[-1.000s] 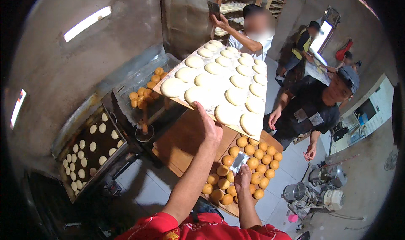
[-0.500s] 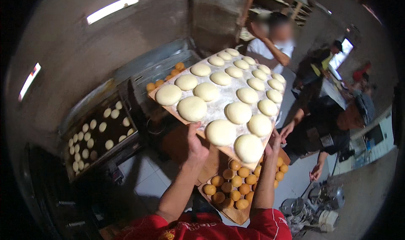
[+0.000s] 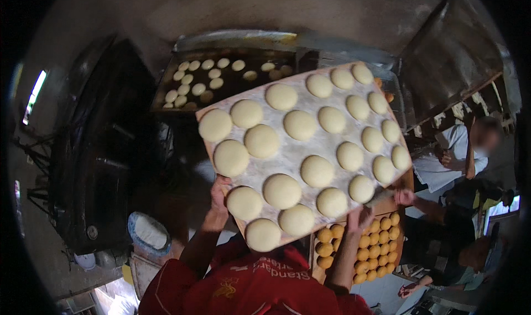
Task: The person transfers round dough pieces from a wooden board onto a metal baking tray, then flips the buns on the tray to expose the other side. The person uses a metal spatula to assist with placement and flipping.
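Note:
A floured wooden board carries several rows of round, pale dough pieces. I hold it up in front of me, tilted, with one hand on each side. My left hand is closed on its near left edge, fingers partly hidden beneath. My right hand grips the near edge farther right, its fingers mostly under the board. Past the far left edge stands a wide vat of dark oil, with pale dough pieces floating in it.
Golden-brown buns sit in rows on a board at my lower right. A co-worker's hand is close to the board's right side. Another person in white stands farther right. A blue-rimmed tub of white powder is at the left.
I have turned left with the board, and the oil vat now lies straight beyond it. Both hands keep their hold. The co-workers have shifted toward the right of the view.

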A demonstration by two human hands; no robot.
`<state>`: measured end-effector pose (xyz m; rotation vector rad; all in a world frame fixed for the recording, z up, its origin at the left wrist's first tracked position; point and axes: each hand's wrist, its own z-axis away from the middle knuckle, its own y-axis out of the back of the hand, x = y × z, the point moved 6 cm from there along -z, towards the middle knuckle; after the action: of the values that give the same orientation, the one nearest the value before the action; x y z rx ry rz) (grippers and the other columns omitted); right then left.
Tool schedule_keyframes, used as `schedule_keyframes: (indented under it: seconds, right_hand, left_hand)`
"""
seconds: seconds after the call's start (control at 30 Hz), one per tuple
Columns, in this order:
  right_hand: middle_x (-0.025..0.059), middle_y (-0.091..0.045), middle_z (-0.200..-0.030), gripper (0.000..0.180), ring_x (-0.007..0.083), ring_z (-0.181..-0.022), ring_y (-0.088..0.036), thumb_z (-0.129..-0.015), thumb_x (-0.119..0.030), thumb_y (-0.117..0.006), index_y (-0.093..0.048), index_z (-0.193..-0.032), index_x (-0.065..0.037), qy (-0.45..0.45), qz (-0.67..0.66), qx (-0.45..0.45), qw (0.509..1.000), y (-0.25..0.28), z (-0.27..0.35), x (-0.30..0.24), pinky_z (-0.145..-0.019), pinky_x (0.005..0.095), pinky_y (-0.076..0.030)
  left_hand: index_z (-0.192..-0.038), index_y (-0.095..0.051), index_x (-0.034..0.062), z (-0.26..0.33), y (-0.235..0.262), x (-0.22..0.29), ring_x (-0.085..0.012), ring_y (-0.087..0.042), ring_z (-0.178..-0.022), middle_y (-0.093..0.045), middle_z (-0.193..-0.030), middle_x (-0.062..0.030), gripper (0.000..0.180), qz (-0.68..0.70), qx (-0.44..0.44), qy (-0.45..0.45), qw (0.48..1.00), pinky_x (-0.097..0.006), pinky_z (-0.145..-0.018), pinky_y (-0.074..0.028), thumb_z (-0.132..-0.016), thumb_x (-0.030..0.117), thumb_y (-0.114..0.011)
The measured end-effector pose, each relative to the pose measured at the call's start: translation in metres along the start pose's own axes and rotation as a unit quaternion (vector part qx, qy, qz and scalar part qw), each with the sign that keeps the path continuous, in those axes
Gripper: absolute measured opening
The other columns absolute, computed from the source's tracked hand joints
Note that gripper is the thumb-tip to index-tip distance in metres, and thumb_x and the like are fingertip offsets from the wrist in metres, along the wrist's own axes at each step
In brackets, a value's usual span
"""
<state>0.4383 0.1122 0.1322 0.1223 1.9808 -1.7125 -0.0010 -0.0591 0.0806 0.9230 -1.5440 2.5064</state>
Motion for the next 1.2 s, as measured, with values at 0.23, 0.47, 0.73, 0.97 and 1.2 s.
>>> schedule_keyframes:
  seconds: [0.23,0.47,0.73,0.97,1.2]
  right_hand:
    - [0.0107,-0.067,-0.123,0.029,0.024,-0.108,-0.065,-0.1,-0.022,-0.056,-0.06,-0.121,-0.003,-0.199,-0.022,0.157,0.967,0.064,-0.066,0.112,-0.099,0.0425,-0.053]
    - [0.0059,-0.066,-0.109,0.02,0.0251,-0.096,-0.065,-0.1,-0.021,-0.057,-0.059,-0.116,-0.01,-0.293,0.088,0.206,0.93,0.055,-0.088,0.192,-0.089,0.0418,-0.054]
    - [0.0007,-0.062,-0.099,0.013,0.0149,-0.091,-0.06,-0.102,-0.023,-0.059,-0.06,-0.109,-0.013,-0.146,0.359,0.123,0.913,0.043,-0.203,0.15,-0.078,0.034,-0.053]
    - [0.0132,-0.072,-0.097,0.022,0.0212,-0.089,-0.068,-0.093,-0.014,-0.066,-0.066,-0.109,0.002,-0.018,0.656,-0.225,0.72,-0.012,-0.533,0.333,-0.081,0.0366,-0.054]
    - [0.018,-0.073,-0.099,0.026,0.0334,-0.095,-0.071,-0.087,-0.027,-0.072,-0.072,-0.104,-0.008,-0.207,0.624,-0.352,0.666,0.058,-0.7,0.473,-0.083,0.0413,-0.054]
  left_hand:
    - [-0.11,-0.059,0.0082,0.032,0.051,0.028,-0.0229,-0.062,-0.099,-0.061,-0.103,-0.0032,0.031,0.0,0.101,-0.093,0.991,-0.042,-0.088,-0.053,-0.083,0.024,-0.06]
    - [-0.126,-0.056,0.0034,0.046,0.198,0.056,-0.021,-0.062,-0.105,-0.062,-0.111,-0.0089,0.052,-0.243,0.02,-0.274,0.93,-0.039,-0.09,-0.054,-0.099,0.047,-0.048]
    - [-0.125,-0.057,0.0065,0.044,0.155,0.069,-0.0225,-0.069,-0.098,-0.066,-0.112,-0.0096,0.044,-0.252,0.172,-0.166,0.938,-0.039,-0.08,-0.059,-0.102,0.042,-0.044]
    - [-0.136,-0.052,0.0096,0.037,0.151,0.066,-0.0223,-0.066,-0.107,-0.063,-0.121,-0.0047,0.044,-0.05,0.333,-0.114,0.935,-0.041,-0.088,-0.058,-0.102,0.037,-0.053]
    - [-0.138,-0.051,0.0077,-0.01,0.113,0.088,-0.0243,-0.066,-0.108,-0.062,-0.124,-0.0085,0.049,-0.016,0.369,-0.09,0.925,-0.041,-0.093,-0.056,-0.101,0.04,-0.053]
